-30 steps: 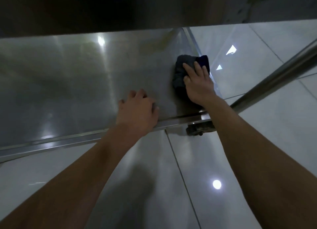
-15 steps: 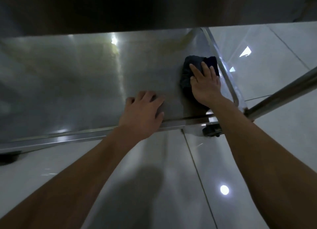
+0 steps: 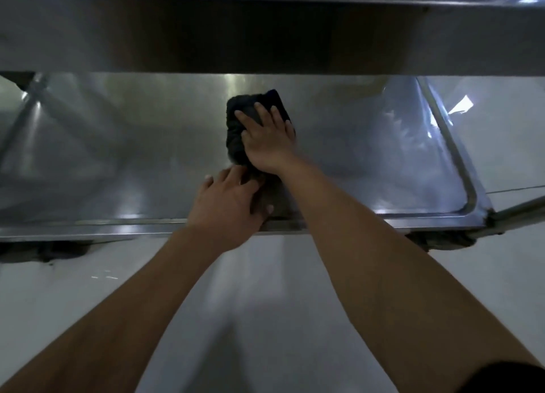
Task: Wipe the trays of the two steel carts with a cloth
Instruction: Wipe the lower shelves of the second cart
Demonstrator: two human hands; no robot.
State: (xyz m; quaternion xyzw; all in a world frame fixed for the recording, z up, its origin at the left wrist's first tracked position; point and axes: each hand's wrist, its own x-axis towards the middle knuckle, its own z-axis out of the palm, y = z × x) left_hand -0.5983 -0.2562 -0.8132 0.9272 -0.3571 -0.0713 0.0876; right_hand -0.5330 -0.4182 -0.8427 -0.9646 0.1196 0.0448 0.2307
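Pressing a dark cloth (image 3: 236, 133) flat under straight fingers, the right hand (image 3: 269, 139) works mid-tray on the cart's lower tray (image 3: 118, 156); the left hand (image 3: 233, 198), open, braces at the near rim, unwiped steel stretching away to the left.

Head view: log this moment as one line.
right hand presses cloth flat on lower tray | left hand rests on tray's near edge | step: wiping
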